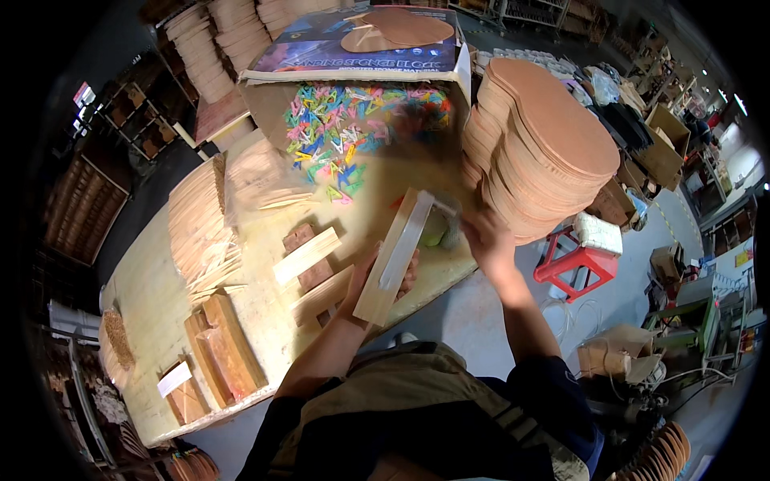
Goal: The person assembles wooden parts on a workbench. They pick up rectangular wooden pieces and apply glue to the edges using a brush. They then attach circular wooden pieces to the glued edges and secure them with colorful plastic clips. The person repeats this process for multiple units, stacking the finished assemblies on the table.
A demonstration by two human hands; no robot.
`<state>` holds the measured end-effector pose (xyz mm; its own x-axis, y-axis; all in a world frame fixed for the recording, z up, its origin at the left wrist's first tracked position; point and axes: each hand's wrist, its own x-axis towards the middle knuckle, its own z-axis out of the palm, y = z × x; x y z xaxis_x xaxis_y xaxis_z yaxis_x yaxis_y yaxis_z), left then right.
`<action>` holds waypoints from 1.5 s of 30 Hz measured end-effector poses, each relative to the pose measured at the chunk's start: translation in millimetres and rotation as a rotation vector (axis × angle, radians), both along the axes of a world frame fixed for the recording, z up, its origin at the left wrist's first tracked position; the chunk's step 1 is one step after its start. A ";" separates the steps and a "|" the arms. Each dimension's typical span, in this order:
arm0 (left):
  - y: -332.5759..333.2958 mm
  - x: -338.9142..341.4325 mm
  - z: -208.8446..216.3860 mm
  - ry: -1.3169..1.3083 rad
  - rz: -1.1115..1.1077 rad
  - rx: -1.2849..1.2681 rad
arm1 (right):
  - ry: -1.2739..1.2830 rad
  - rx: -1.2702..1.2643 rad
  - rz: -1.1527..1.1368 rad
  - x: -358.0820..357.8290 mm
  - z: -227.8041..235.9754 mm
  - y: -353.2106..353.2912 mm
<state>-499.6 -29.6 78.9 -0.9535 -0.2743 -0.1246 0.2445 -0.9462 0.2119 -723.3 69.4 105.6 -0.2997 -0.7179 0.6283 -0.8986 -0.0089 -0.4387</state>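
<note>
- Left hand [409, 276] is curled around a pale wooden strip [385, 272], which slants from seven to one o'clock above the near table edge [279, 380], a whitish band along its upper face.
- Right hand [491, 244], at three o'clock of the strip, is blurred and partly open; I cannot tell whether it grips the hazy greenish object [435, 230] beside it.
- From the strip: coloured clips [341, 120] at twelve, stacked curved boards [553, 136] at two, brown block [315, 274] at nine.
</note>
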 end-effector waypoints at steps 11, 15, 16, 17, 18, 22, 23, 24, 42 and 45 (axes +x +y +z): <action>0.4 13.2 -8.8 -0.119 0.008 -0.057 | -0.070 0.032 0.030 13.8 -13.9 -10.1; -4.9 19.2 -25.7 -0.102 0.021 -0.068 | -0.025 0.050 0.237 40.0 -18.7 9.0; -3.8 19.6 -25.7 -0.108 0.021 -0.075 | -0.099 0.063 0.248 37.9 -21.2 9.5; -2.3 19.7 -25.1 -0.116 0.006 -0.067 | -0.173 0.076 0.258 34.4 -24.0 9.0; -0.7 20.0 -23.4 -0.124 -0.009 -0.059 | -0.233 0.144 0.106 25.3 -28.0 3.3; 5.3 24.8 -15.6 -0.133 -0.030 -0.120 | -0.280 0.012 0.013 22.9 -15.4 -4.7; 3.7 25.7 -14.4 -0.111 -0.024 -0.103 | -0.273 0.018 0.075 30.9 -13.2 1.3; 2.2 26.6 -13.4 -0.089 -0.017 -0.085 | -0.266 0.024 0.137 35.2 -12.4 3.7; 4.6 35.3 -6.2 -0.107 0.083 -0.119 | -0.299 -0.001 0.056 39.6 -24.3 6.4; -4.5 32.5 -10.1 -0.171 0.195 -0.170 | 0.040 -0.038 0.182 73.1 -25.4 21.8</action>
<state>-467.0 -34.1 68.8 -0.8503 -0.4803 -0.2151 0.3649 -0.8326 0.4167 -650.2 91.2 80.2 -0.1409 -0.7336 0.6648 -0.8974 -0.1890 -0.3987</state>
